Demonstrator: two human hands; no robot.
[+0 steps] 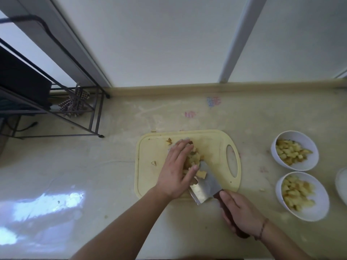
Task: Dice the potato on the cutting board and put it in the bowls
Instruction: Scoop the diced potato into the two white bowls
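My left hand [177,166] lies flat, fingers straight, pressing the pile of diced yellow potato cubes [193,160] against the steel cleaver blade [205,182]. My right hand [238,211] grips its dark red handle. All sits on the pale yellow plastic cutting board [150,166]. Right of it: two white round bowls, far [308,145] and near [319,205], both holding diced potato. Beige countertop [93,175]; black wire rack [78,109] far left.

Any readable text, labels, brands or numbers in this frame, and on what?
No text can be read.
Blue and pink marks on the counter: too blurred to read.
Pink marks on the counter: too blurred to read.
Cleaver, board, bowls: nothing printed shows.
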